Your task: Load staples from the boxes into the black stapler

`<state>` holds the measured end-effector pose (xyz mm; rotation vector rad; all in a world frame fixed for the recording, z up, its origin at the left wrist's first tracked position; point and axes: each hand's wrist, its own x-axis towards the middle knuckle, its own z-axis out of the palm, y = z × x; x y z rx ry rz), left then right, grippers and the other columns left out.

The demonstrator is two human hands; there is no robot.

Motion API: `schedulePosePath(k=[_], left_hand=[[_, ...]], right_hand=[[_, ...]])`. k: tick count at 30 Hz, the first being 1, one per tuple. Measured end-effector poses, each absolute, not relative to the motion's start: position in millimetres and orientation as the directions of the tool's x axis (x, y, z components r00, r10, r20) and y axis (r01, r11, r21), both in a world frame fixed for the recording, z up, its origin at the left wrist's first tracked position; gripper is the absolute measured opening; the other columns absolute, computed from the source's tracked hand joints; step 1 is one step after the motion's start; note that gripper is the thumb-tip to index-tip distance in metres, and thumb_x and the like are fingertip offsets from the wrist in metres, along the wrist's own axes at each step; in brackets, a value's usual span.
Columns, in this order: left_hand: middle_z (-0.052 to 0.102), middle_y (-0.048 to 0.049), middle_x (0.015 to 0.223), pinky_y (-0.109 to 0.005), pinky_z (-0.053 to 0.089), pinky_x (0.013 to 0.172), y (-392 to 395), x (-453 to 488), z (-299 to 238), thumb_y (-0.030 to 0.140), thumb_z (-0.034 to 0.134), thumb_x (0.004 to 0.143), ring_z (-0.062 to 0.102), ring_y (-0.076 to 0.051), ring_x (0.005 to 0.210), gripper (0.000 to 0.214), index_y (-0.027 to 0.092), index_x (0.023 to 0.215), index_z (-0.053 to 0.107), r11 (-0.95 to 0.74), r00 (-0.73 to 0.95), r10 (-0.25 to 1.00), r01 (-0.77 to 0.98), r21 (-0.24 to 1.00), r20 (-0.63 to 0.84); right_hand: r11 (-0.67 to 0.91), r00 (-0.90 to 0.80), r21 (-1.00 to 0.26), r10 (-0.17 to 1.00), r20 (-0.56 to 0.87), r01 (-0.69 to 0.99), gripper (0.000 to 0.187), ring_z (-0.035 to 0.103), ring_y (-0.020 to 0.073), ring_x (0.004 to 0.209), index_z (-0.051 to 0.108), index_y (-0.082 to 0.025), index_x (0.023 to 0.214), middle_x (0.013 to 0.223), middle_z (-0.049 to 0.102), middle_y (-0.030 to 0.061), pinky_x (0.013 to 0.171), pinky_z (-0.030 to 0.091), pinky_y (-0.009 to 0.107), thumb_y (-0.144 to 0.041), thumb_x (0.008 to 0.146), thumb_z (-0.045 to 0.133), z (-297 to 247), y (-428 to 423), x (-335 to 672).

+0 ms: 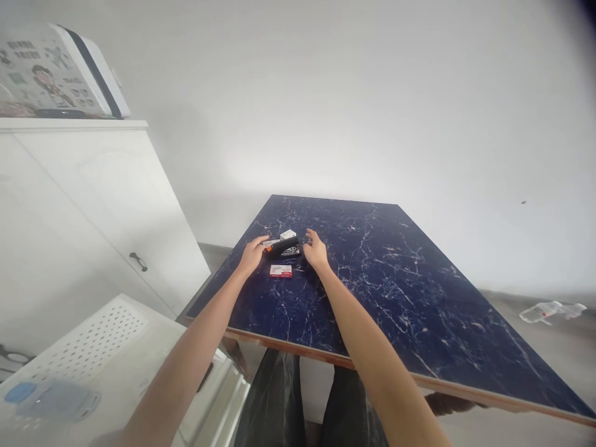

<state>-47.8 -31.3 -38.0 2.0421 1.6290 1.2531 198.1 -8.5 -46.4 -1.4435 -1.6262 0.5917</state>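
Observation:
On the dark blue marbled table (372, 279), a small cluster of things lies between my two hands. A long black item with an orange end (282, 246) rests at a slant there, looking like a stapler. Behind it a small white box (288, 234) shows its top. Closer to me lies a flat red and white box (280, 271). My left hand (252, 254) is at the cluster's left side, fingers stretched toward the orange end; whether they touch it I cannot tell. To the right, my right hand (316, 249) stands apart from the things with its fingers spread.
A white cabinet (88, 211) stands at the left, with a white appliance (97, 71) on top. Below it, a low white unit (112, 360) carries a clear bottle with a blue cap (56, 397). Clear plastic bottles (549, 312) lie on the floor at right.

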Motion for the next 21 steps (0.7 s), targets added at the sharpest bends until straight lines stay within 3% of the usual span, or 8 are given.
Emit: schedulePosePath(k=[2, 5, 7, 9, 11, 14, 18, 21], left_hand=[[0.070, -0.0023, 0.128, -0.042, 0.049, 0.107, -29.3, -56.4, -40.4, 0.012, 0.049, 0.086, 0.064, -0.026, 0.121, 0.041, 0.025, 0.116, 0.074, -0.359, 0.059, 0.899, 0.668, 0.652, 0.435], [0.068, -0.0032, 0.132, -0.041, 0.046, 0.110, -27.0, -64.1, -44.9, 0.010, 0.054, 0.083, 0.063, -0.024, 0.123, 0.038, 0.025, 0.109, 0.076, -0.401, 0.136, 0.895, 0.663, 0.632, 0.425], [0.068, -0.0053, 0.129, -0.042, 0.048, 0.108, -25.9, -65.3, -46.6, 0.010, 0.056, 0.083, 0.065, -0.024, 0.119, 0.033, 0.024, 0.104, 0.077, -0.418, 0.140, 0.883, 0.669, 0.614, 0.448], [0.070, -0.0062, 0.125, -0.042, 0.051, 0.103, -26.5, -64.3, -45.6, 0.012, 0.059, 0.083, 0.067, -0.024, 0.113, 0.026, 0.024, 0.101, 0.076, -0.426, 0.090, 0.861, 0.665, 0.614, 0.500], [0.071, -0.0059, 0.120, -0.040, 0.054, 0.097, -29.5, -62.1, -41.1, 0.015, 0.061, 0.084, 0.068, -0.023, 0.108, 0.022, 0.024, 0.100, 0.074, -0.433, -0.005, 0.825, 0.637, 0.638, 0.565], [0.073, -0.0038, 0.110, -0.037, 0.055, 0.090, -39.1, -58.3, -29.7, 0.013, 0.058, 0.083, 0.068, -0.021, 0.099, 0.026, 0.024, 0.103, 0.070, -0.444, -0.132, 0.765, 0.600, 0.665, 0.630], [0.072, -0.0029, 0.106, -0.036, 0.052, 0.088, -55.0, -54.4, -18.1, 0.009, 0.054, 0.079, 0.065, -0.022, 0.099, 0.026, 0.023, 0.095, 0.069, -0.547, -0.036, 0.709, 0.602, 0.582, 0.704], [0.071, -0.0030, 0.094, -0.039, 0.049, 0.090, -64.1, -52.7, -17.8, 0.010, 0.054, 0.078, 0.063, -0.023, 0.096, 0.019, 0.023, 0.081, 0.068, -0.555, 0.035, 0.707, 0.646, 0.523, 0.707]], right_hand=[[0.324, -0.099, -0.758, 0.939, 0.328, 0.567, 0.077, 0.059, 0.0238, 0.127, 0.047, -0.024, 0.149, 0.147, 0.055, 0.0072, 0.109, 0.046, 0.041, -0.005, 0.074, 0.050, -45.5, 17.0, 201.5], [0.489, -0.281, -0.632, 0.870, 0.406, 0.601, 0.079, 0.040, 0.0275, 0.145, 0.054, -0.024, 0.145, 0.159, 0.039, 0.0083, 0.117, 0.036, 0.043, -0.002, 0.070, 0.056, -44.8, 49.8, 199.8], [0.548, -0.374, -0.584, 0.836, 0.401, 0.599, 0.074, 0.043, 0.0272, 0.143, 0.060, -0.025, 0.139, 0.154, 0.047, 0.0085, 0.117, 0.036, 0.041, -0.002, 0.069, 0.059, -45.1, 63.9, 195.6], [0.566, -0.417, -0.569, 0.825, 0.382, 0.597, 0.064, 0.056, 0.0241, 0.130, 0.069, -0.027, 0.128, 0.138, 0.062, 0.0063, 0.112, 0.040, 0.036, -0.003, 0.069, 0.061, -46.6, 70.5, 192.2], [0.522, -0.361, -0.581, 0.852, 0.379, 0.624, 0.052, 0.064, 0.0234, 0.116, 0.072, -0.025, 0.120, 0.122, 0.070, 0.0064, 0.106, 0.044, 0.035, -0.007, 0.072, 0.063, -49.2, 70.1, 192.3], [0.392, -0.162, -0.618, 0.905, 0.394, 0.682, 0.040, 0.065, 0.0264, 0.102, 0.069, -0.018, 0.120, 0.113, 0.070, 0.0128, 0.096, 0.048, 0.040, -0.026, 0.081, 0.065, -52.2, 59.3, 198.4], [0.218, 0.198, -0.739, 0.880, 0.431, 0.638, 0.043, 0.063, 0.0242, 0.090, 0.064, -0.017, 0.113, 0.105, 0.067, 0.0111, 0.085, 0.049, 0.038, -0.048, 0.082, 0.064, -47.4, 33.1, 205.6], [0.239, 0.327, -0.810, 0.826, 0.460, 0.536, 0.037, 0.061, 0.0216, 0.082, 0.059, -0.019, 0.105, 0.096, 0.066, 0.0068, 0.079, 0.048, 0.035, -0.049, 0.084, 0.061, -39.8, 7.5, 205.1]])
